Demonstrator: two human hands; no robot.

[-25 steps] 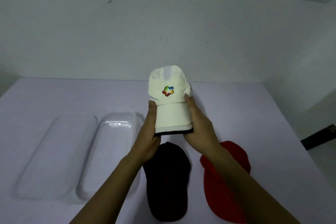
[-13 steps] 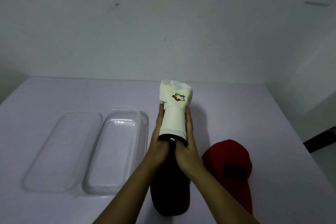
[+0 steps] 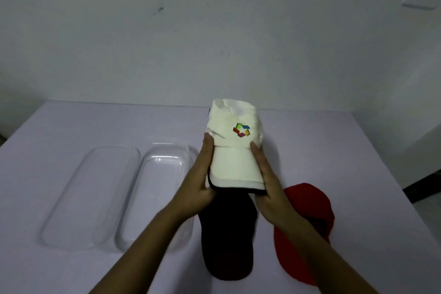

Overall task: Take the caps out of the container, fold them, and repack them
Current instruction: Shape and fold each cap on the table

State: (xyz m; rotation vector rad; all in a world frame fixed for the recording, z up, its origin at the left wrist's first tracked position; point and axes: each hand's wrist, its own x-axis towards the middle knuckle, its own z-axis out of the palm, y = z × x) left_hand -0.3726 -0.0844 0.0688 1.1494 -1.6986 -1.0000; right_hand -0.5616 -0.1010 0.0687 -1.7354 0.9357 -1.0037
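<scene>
Both hands are on the white cap (image 3: 235,157), held up off the tabletop (image 3: 334,150) about mid-frame. The left hand (image 3: 199,181) grips the left edge of the brim and the right hand (image 3: 269,188) grips the right edge, thumbs lying along the top. The brim points toward the person, and the crown with the little multicolour logo (image 3: 241,130) is bunched up at the far end.

Right under the hands there's a black cap (image 3: 226,241) lying flat on the tabletop, partly covered by the white one and the wrists. A red cap (image 3: 307,203) sits just to its right, half hidden behind the right forearm.

Over on the left is the clear container (image 3: 157,188), close to the left wrist, with a second clear tray (image 3: 90,196) right beside it. There's a plain wall (image 3: 214,31) behind everything.
</scene>
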